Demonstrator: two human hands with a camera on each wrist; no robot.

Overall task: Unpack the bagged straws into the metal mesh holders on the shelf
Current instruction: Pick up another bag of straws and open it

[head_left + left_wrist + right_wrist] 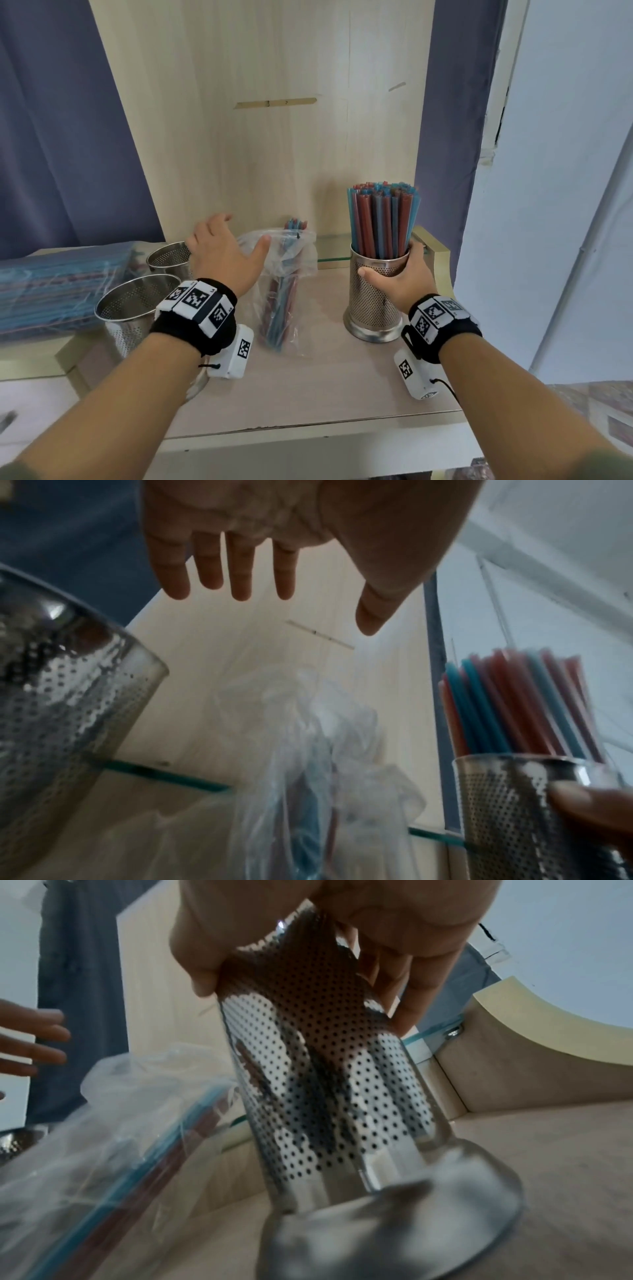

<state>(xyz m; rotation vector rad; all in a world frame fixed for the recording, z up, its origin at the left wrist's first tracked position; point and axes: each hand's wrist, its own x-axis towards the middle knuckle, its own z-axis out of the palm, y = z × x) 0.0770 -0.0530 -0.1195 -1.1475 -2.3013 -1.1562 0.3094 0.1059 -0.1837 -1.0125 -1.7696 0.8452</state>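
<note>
A metal mesh holder [371, 301] packed with red and blue straws [382, 222] stands on the shelf at the right. My right hand [397, 279] grips it just under the rim; the right wrist view shows thumb and fingers wrapped round the mesh holder [329, 1085]. A clear plastic bag [286, 270] with a few straws left in it leans in the middle of the shelf. My left hand [224, 253] hovers just left of the bag with fingers [240, 569] straight and spread, holding nothing. Two empty mesh holders [132, 308] [169, 257] stand at the left.
More bagged straws [51, 284] lie stacked at the far left. The wooden shelf [325, 387] has a light back panel, a glass strip [332, 251] along the rear and a raised curved side [436, 253] at the right. Blue curtains hang on both sides.
</note>
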